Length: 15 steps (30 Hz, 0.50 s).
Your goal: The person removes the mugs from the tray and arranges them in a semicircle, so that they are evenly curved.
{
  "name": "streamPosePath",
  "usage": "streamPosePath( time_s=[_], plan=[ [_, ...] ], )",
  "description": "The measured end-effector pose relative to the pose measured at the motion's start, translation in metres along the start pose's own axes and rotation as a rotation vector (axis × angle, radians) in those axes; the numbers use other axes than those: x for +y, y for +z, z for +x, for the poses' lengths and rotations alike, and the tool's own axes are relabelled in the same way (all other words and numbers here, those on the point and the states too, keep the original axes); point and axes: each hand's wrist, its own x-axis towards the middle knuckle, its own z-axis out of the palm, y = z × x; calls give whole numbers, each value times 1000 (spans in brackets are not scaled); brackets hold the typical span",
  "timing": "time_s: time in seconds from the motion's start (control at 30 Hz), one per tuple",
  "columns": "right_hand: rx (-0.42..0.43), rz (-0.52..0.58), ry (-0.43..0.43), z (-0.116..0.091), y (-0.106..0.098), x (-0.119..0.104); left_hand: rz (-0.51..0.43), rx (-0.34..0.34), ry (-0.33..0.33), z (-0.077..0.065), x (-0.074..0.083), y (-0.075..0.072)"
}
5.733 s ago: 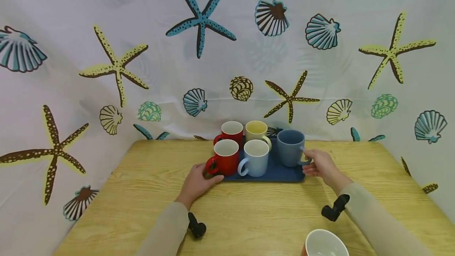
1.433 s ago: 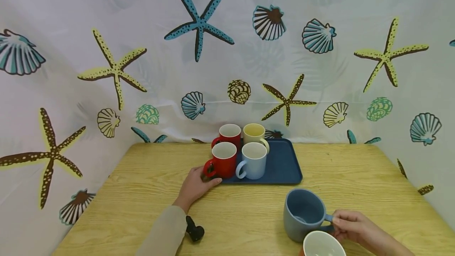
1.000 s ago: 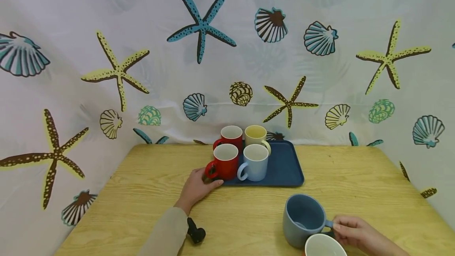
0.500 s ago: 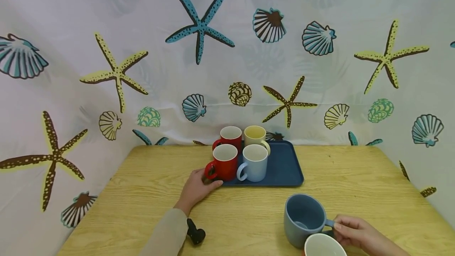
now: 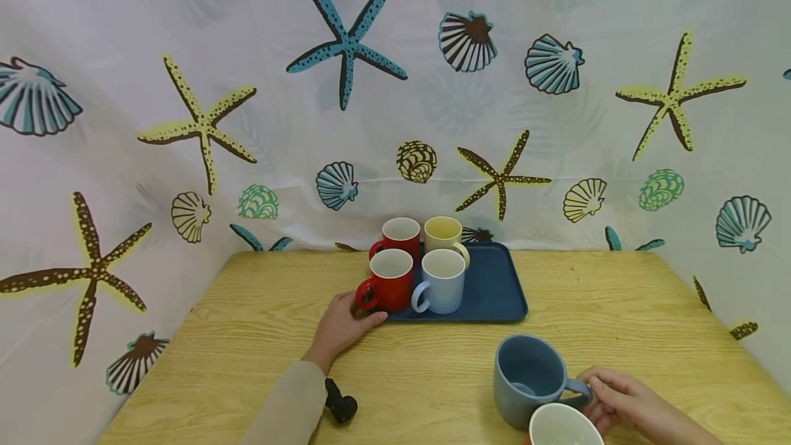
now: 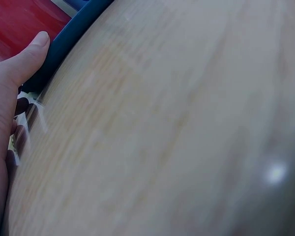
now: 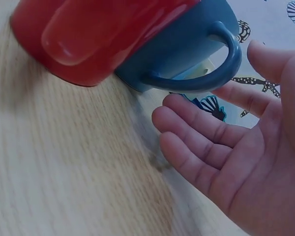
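Right hand (image 5: pixel 621 400) loosely spread, the person has the blue mug's handle (image 7: pixel 196 84) pointing between thumb and fingers; the blue mug (image 5: pixel 525 380) stands upright, leftward on the surface (image 5: pixel 432 376). Farther off, the left hand (image 5: pixel 341 325) touches the tray (image 5: pixel 493 283), its fingers mostly hidden, grip unclear.

The things are carried by a pale wooden surface (image 5: pixel 426 369) (its grain is seen running mostly crosswise). Near its far edge a dark blue tray (image 5: pixel 494 287) is supported. Farther forward, to the right, a blue-grey mug (image 5: pixel 516 390) is set upright, partly hidden by a red mug (image 7: pixel 93 44) with a white interior.
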Motion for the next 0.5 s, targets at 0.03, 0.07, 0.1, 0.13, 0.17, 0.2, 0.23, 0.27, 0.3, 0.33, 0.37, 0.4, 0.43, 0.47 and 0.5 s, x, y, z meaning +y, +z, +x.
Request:
streamPosePath(
  time_s=[0.03, 0.07, 0.1, 0.13, 0.17, 0.2, 0.23, 0.27, 0.3, 0.33, 0.37, 0.4, 0.43, 0.47, 0.5],
  plan=[
    [2, -10, 3, 0, -1, 0, 3, 0, -1, 0, 0, 0],
    [6, -18, 9, 0, -2, 0, 6, 1, -1, 0, -1, 0],
    [16, -30, 14, -1, -4, 0, 10, 2, 0, 0, -1, 1],
    [32, -46, 18, -1, -5, -1, 10, 4, 3, 0, -1, 0],
    [47, -60, 21, -1, -6, -1, 11, 5, 5, 1, -1, 0],
    [62, -75, 18, -1, -7, -1, 8, 6, 5, 1, -1, 0],
    [81, -92, 18, -1, -8, -1, 6, 8, 8, 1, -1, 0],
    [98, -107, 10, -1, -9, -1, 4, 9, 12, 1, -1, 0],
    [112, -116, 5, 0, -10, -1, 3, 8, 11, 1, -1, 0],
    [122, -122, 1, 1, -10, -2, 2, 5, 9, 1, -2, 0],
    [132, -129, -4, 1, -11, -2, 3, 3, 6, 1, -2, 0],
    [144, -135, 0, 2, -11, -3, 2, -1, 3, 1, -2, 0],
    [151, -136, 1, 2, -11, -3, 5, -4, 0, 1, -3, 1],
    [160, -133, 5, 3, -11, -4, 7, -6, -2, 1, -3, 1],
    [169, -130, 11, 3, -11, -4, 9, -8, -8, 1, -3, 1]
  ],
)
